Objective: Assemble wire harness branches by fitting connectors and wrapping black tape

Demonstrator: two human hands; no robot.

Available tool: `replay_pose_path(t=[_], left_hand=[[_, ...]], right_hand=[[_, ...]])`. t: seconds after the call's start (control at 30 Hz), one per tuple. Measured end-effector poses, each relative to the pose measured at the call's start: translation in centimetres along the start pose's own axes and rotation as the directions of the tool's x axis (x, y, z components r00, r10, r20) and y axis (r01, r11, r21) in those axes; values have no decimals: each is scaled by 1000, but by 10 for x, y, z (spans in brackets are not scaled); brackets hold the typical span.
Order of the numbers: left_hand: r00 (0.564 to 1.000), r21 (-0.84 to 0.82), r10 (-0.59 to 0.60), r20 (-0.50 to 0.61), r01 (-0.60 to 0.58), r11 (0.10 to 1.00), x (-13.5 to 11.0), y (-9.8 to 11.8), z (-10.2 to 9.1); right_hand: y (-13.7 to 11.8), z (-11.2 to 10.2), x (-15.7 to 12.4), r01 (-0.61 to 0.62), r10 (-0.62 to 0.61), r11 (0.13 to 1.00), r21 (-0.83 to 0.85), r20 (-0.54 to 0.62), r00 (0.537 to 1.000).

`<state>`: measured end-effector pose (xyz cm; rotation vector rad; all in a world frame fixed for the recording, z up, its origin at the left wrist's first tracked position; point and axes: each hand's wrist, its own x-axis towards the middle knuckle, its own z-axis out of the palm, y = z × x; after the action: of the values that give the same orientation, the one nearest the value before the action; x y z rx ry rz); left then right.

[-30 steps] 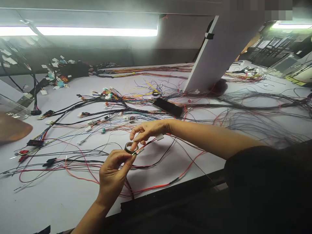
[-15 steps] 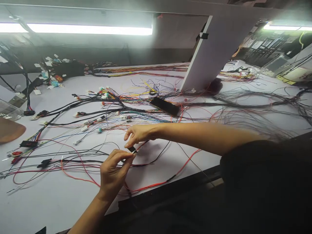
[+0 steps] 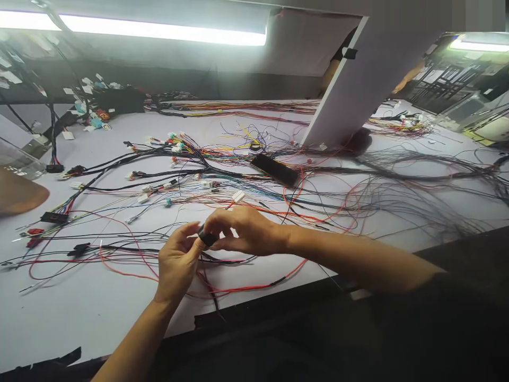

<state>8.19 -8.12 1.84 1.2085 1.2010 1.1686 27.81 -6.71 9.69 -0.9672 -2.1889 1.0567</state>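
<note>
My left hand (image 3: 175, 262) pinches a short piece of black tape (image 3: 207, 236) between thumb and fingers. From the other side, my right hand (image 3: 251, 231) bends its fingers onto the same tape, so the two hands almost meet. What lies inside the tape is hidden by the fingers. Thin dark and red wires (image 3: 226, 261) run out just below the hands. A white connector (image 3: 238, 197) shows right behind my right hand. Near the table's front edge lies a red cable (image 3: 242, 289) with a black wrapped section.
Wire harnesses (image 3: 159, 174) with many connectors spread over the white table (image 3: 99, 318). A black phone-like slab (image 3: 275, 170) lies on the wires beside a black tape roll (image 3: 255, 147). A white upright panel (image 3: 338, 90) stands behind. Another person's arm (image 3: 19, 191) shows at left.
My right hand has turned and closed in on the tape, its fingers now curled over it. A white connector has come into sight behind that hand. The view has shifted slightly.
</note>
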Motion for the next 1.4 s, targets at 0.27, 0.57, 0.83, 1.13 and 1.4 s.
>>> replay_pose_path(t=[0.27, 0.57, 0.83, 1.13, 1.4], left_hand=[[957, 92, -98, 274, 76, 993, 5, 2, -8], [876, 63, -245, 415, 240, 969, 10, 11, -22], [940, -43, -237, 246, 255, 966, 12, 17, -6], [985, 43, -13, 174, 6, 999, 2, 9, -2], [961, 81, -72, 269, 52, 995, 6, 2, -11]], right_hand=[[6, 36, -28, -189, 304, 840, 509, -152, 940], [20, 45, -24, -210, 268, 925, 317, -152, 951], [14, 46, -21, -255, 270, 962, 102, -176, 947], [28, 59, -12, -402, 432, 898, 179, -179, 884], [19, 59, 0, -512, 494, 856, -74, -179, 851]])
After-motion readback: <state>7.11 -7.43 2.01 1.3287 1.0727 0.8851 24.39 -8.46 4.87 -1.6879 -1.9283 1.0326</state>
